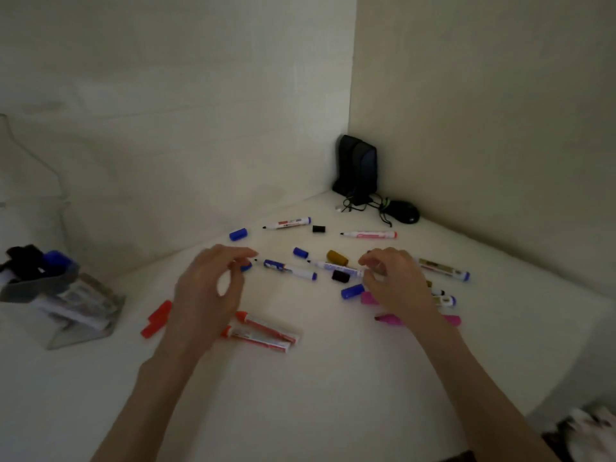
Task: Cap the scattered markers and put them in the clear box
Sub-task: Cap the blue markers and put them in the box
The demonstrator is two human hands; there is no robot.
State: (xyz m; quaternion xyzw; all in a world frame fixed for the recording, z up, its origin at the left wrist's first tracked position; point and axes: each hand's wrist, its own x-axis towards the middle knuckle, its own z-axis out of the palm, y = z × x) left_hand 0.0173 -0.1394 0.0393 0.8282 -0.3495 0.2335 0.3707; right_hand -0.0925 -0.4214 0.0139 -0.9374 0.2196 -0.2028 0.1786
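Note:
Uncapped markers and loose caps lie scattered on the white table [333, 378]. My right hand [395, 283] pinches the back end of a white uncapped marker [333, 265] that lies flat, tip to the left. My left hand [210, 288] hovers with loosely curled fingers and holds nothing; a blue cap [246, 267] lies by its thumb, partly hidden. Another blue marker [290, 269] lies between my hands. Two red markers [266, 331] lie below my left hand, with red caps [156, 320] to their left. The clear box [76, 315] stands tilted at the left, with several markers inside.
Blue caps [238, 234] [352, 291], black caps [319, 229] [340, 276], a brown cap [337, 257] and pink markers [388, 319] lie around. Black speakers [358, 168], cables and a mouse [403, 211] fill the far corner. The table ends at the right [566, 361].

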